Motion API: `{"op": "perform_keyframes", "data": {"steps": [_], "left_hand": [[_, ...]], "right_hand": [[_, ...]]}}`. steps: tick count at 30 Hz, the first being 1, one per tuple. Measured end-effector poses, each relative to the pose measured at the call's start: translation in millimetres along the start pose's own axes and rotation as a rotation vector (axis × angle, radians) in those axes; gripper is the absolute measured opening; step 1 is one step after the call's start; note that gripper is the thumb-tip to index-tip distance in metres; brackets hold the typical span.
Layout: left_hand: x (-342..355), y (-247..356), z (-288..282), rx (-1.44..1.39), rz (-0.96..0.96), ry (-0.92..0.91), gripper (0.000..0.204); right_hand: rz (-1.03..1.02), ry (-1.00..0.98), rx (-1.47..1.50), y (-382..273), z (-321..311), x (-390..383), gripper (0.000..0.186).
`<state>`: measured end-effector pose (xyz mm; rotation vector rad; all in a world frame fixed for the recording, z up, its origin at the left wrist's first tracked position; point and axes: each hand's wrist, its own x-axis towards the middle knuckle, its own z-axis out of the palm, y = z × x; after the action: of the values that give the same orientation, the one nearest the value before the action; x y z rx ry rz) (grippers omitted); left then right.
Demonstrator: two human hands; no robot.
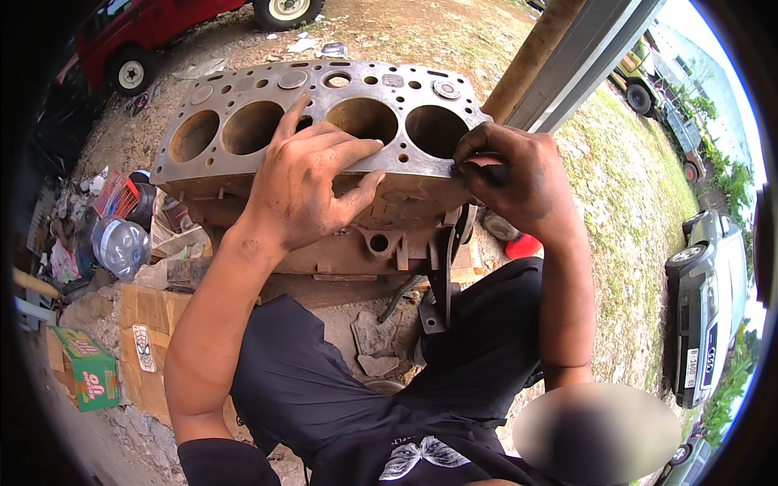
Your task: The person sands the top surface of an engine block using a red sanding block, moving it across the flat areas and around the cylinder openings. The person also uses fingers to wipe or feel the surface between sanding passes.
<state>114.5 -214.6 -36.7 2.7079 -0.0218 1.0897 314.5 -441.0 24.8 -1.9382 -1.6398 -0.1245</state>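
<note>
An engine block (284,166) stands in front of me, its bare grey deck facing up with four large cylinder bores and several small holes. My left hand (312,170) rests over the deck's near edge between the middle bores. Its fingers are spread, the index finger reaching across the metal, and it holds nothing. At the near right corner of the deck, beside the rightmost bore (438,131), my right hand (515,170) is closed in a pinch. Something dark shows between its fingers, but I cannot make out what it is.
A metal bracket (438,279) hangs at the block's right front. On the left are a large clear plastic bottle (120,247), cardboard (150,312) and a green box (85,368). A post (596,61) rises behind right. Parked vehicles stand beyond, including a silver car (707,304).
</note>
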Motion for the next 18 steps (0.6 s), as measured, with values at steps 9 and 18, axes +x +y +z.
{"op": "perform_keyframes", "data": {"steps": [9,18], "left_hand": [[0,0,-1,0.005,-0.006,0.006,0.032],[-1,0,1,0.006,-0.003,0.02,0.032]], "right_hand": [[0.046,-0.003,-0.102,-6,4,-1,0.023],[-0.004,0.038,-0.066,-6,8,-1,0.023]]}}
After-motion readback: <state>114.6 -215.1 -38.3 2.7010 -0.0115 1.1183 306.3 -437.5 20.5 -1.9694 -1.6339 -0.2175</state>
